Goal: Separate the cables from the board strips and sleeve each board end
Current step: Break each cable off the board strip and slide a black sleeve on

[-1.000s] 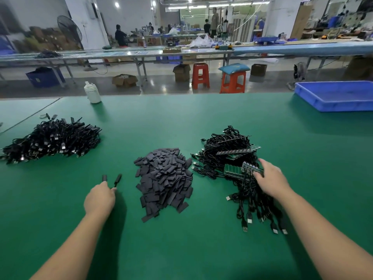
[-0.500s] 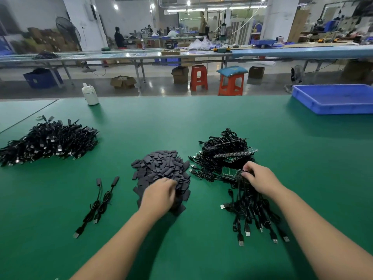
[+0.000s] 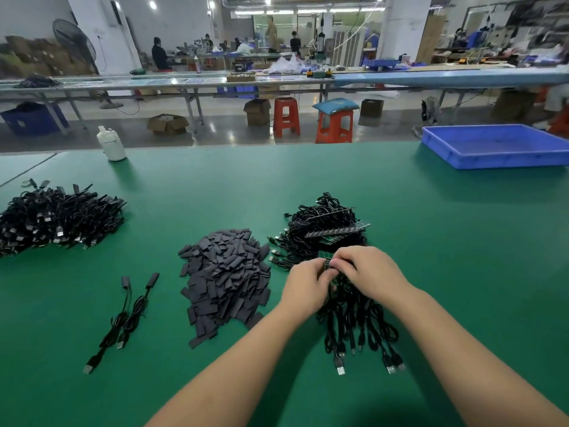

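Head camera view: both hands meet over a green board strip (image 3: 327,264), the left hand (image 3: 306,286) and right hand (image 3: 368,274) each pinching it with curled fingers. Black cables (image 3: 358,322) hang from the strip toward the person and trail onto the green table (image 3: 431,241). Just beyond lies a pile of more strips with cables (image 3: 326,229). Left of the hands sits a heap of dark sleeves (image 3: 224,275), then two finished cables (image 3: 129,315), then a big cable pile (image 3: 58,218).

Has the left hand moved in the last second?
Yes. The left hand has crossed rightward over the sleeve pile, from beside the two loose cables, and now meets the right hand on a board strip.
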### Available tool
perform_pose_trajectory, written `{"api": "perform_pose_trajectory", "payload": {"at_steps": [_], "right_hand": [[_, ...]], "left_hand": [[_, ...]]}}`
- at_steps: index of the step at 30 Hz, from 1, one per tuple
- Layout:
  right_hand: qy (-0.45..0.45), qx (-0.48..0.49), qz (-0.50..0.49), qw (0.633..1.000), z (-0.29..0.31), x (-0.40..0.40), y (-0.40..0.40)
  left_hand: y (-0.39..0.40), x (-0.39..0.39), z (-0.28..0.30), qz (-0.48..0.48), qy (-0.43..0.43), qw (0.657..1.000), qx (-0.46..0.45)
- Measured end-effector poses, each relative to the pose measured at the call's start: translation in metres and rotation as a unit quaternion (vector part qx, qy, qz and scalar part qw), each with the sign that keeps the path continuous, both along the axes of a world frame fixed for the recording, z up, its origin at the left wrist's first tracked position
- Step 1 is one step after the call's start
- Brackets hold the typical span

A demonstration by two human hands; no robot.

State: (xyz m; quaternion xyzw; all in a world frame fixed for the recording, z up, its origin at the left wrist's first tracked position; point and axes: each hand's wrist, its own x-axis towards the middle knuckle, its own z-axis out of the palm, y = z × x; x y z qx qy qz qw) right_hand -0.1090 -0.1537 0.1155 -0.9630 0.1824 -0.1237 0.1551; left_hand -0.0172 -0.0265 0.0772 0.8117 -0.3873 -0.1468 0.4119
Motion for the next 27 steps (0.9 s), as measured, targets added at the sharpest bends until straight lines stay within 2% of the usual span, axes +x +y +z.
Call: {"api": "perform_pose_trajectory", "payload": {"at_steps": [3,5,13,19,23,25,27], "right_hand": [[-0.012,-0.038,-0.014,0.999,-0.002,-0.001,0.004],[-0.020,-0.040,-0.019,0.999,-0.002,0.000,0.006],[-0.049,-0.055,-0.057,0.996,-0.009,0.004,0.008],[-0.060,-0.040,-0.052,0.996,-0.019,-0.007,-0.017],[-0.006,0.033,-0.105,0.994,-0.034,-0.011,-0.032],[0.016,0.019,-0.117,0.993,-0.040,-0.009,-0.031],[-0.023,0.020,-0.104,0.994,-0.041,-0.005,-0.025]], "left_hand": [[0.000,-0.002,0.006,-0.008,0.053,0.999,-0.008],[-0.001,-0.001,0.008,0.008,0.057,0.998,0.004],[-0.012,-0.016,0.008,0.114,-0.049,0.992,0.026],[0.005,0.007,0.007,0.140,-0.043,0.988,-0.045],[0.026,0.025,0.018,0.137,-0.079,0.985,-0.073],[0.033,0.028,0.028,0.131,-0.108,0.982,-0.085],[0.037,0.027,0.039,0.105,-0.117,0.984,-0.082]]}}
